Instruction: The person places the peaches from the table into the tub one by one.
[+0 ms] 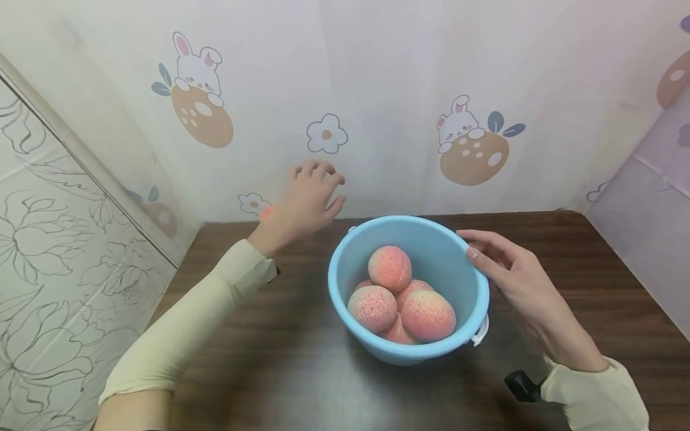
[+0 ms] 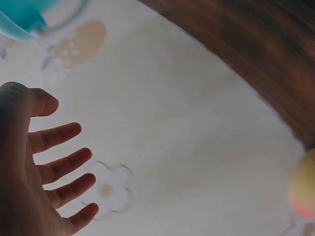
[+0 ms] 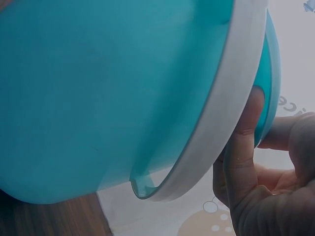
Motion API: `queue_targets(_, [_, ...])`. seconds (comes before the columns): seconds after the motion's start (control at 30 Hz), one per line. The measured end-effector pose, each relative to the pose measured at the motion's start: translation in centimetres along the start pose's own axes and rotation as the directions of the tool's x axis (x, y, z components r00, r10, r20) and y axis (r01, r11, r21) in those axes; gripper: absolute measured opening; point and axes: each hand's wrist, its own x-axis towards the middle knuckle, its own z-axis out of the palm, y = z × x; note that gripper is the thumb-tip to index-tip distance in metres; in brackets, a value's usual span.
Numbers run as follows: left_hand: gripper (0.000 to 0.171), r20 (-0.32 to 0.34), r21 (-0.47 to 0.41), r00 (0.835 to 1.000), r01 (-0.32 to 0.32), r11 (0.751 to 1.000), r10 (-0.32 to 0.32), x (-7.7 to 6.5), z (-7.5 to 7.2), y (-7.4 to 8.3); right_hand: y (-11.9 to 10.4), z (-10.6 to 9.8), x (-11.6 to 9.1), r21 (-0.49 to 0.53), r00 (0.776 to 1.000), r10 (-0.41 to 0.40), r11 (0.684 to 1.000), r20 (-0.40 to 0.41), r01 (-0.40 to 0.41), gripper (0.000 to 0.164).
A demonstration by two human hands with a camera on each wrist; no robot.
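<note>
A light blue bucket (image 1: 409,353) stands on the dark wooden table, its mouth tipped toward the head view. Inside lie several pink-and-yellow speckled peaches (image 1: 428,316). My right hand (image 1: 517,275) pinches the rim on the right side, thumb at the edge and fingers outside; the right wrist view has the bucket's white handle (image 3: 221,118) beside the fingers. Up and left of the bucket, my left hand (image 1: 309,200) is raised before the wall cloth with fingers spread and nothing in them. One more peach (image 2: 306,187) shows at the left wrist view's right edge, mostly hidden behind my wrist in the head view.
A pale cloth (image 1: 377,149) with rabbit and flower prints hangs along the table's back edge. A white panel (image 1: 48,251) with line-drawn flowers borders the left side. Dark wooden table surface (image 1: 259,359) extends around the bucket.
</note>
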Motion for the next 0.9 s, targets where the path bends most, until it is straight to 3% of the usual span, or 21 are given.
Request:
queue_targets(0.27, [0.04, 0.043, -0.02, 0.988, 0.147, 0.989, -0.146, -0.5, 2.7, -4.2, 0.1, 0.0, 0.0, -0.017, 1.0, -0.001, 1.0, -0.006, 0.001, 0.045])
queue_targets(0.43, [0.041, 0.049, -0.04, 0.978, 0.202, 0.978, -0.2, -1.2, 4.0, -6.5, 0.1, 0.0, 0.1, -0.026, 1.0, 0.002, 1.0, -0.007, -0.002, 0.045])
queue_targets(0.9, [0.041, 0.137, -0.052, 0.933, 0.343, 0.938, -0.333, -2.8, 8.1, -10.9, 0.3, -0.1, 0.1, -0.042, 1.0, 0.012, 0.999, -0.024, -0.013, 0.046])
